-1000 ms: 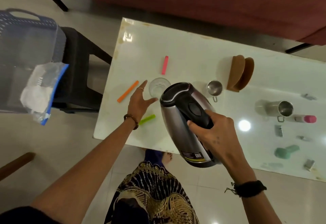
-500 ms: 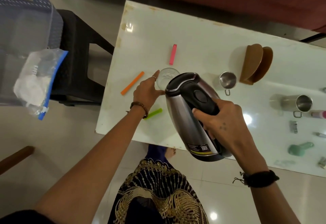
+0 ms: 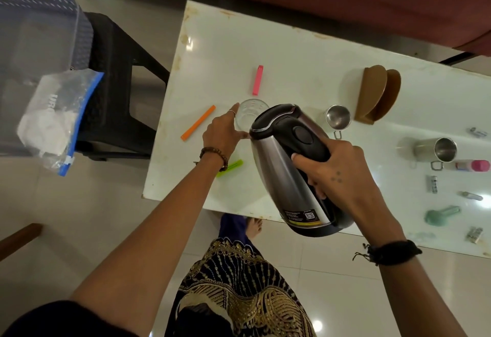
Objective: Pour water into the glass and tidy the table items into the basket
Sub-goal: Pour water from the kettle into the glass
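Note:
A clear glass [image 3: 249, 114] stands upright on the white table [image 3: 305, 52]. My left hand [image 3: 222, 134] wraps its near-left side, thumb and fingers touching the wall. My right hand [image 3: 336, 174] grips the black handle of a steel electric kettle [image 3: 285, 166], which is tilted with its lid end right next to the glass rim. The spout is hidden, and I cannot see any water. A blue basket [image 3: 34, 31] sits on a black stool [image 3: 117, 92] to the left, with a zip bag [image 3: 53, 118] hanging over its rim.
Orange [image 3: 198, 122], pink [image 3: 257, 80] and green [image 3: 230, 168] clips lie around the glass. To the right are two steel cups [image 3: 338, 117] [image 3: 435, 150], a brown holder [image 3: 377, 95], a pink-capped bottle [image 3: 474, 165], a green scoop [image 3: 441, 214] and small bits. A dark red sofa is behind.
My left hand has closed in from beside the glass until it holds it. The kettle has moved forward and its lid end now reaches the glass rim.

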